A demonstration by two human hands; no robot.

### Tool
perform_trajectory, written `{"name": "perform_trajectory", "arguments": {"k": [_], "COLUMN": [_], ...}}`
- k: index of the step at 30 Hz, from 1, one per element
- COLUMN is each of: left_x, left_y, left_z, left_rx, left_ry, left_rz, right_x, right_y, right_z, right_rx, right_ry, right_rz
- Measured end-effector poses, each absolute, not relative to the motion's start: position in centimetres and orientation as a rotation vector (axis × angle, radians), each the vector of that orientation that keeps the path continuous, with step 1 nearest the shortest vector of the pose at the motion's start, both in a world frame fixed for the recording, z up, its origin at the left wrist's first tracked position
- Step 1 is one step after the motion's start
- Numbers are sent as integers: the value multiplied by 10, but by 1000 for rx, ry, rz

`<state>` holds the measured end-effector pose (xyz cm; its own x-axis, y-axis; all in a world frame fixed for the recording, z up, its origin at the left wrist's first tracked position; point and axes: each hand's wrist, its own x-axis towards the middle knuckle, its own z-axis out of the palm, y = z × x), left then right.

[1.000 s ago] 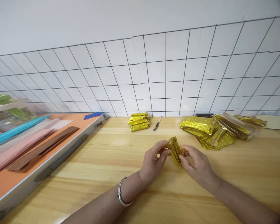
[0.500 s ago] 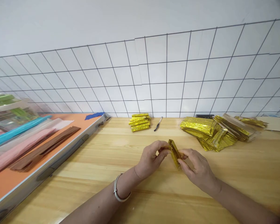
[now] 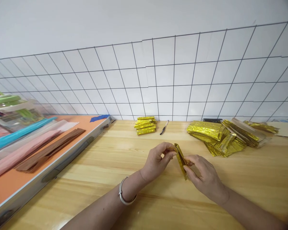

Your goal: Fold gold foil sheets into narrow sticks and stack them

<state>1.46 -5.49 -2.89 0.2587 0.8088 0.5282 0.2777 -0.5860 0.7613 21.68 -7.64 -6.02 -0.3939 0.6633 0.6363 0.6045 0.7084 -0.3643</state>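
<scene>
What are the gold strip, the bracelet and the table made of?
Gold strip: probably thin foil or metallic plastic film, shiny; it is folded and has a metallic gleam.
Bracelet: looks like polished, silver-coloured metal; it is smooth and catches the light.
Table: wood, or a wood-look surface, slightly glossy; you can see grain streaks and soft reflections.

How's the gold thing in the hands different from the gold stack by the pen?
The slim gold foil piece is held by the left hand and right hand; the small stack of shiny gold foil strips lies untouched on the pale wooden table. The small stack has several strips; the slim piece looks like just one. Both look gold and shiny.
</scene>
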Motion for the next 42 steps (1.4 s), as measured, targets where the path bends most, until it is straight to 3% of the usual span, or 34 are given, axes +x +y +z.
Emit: {"name": "perform_trajectory", "arguments": {"k": [42], "left_x": [32], "left_y": [-58], "left_z": [-25], "left_rx": [1163], "left_ry": [878], "left_rz": [1312], "right_x": [210], "right_y": [-80], "right_z": [-69], "right_rx": [-999], "right_ry": [-2115], "right_rz": [202]}}
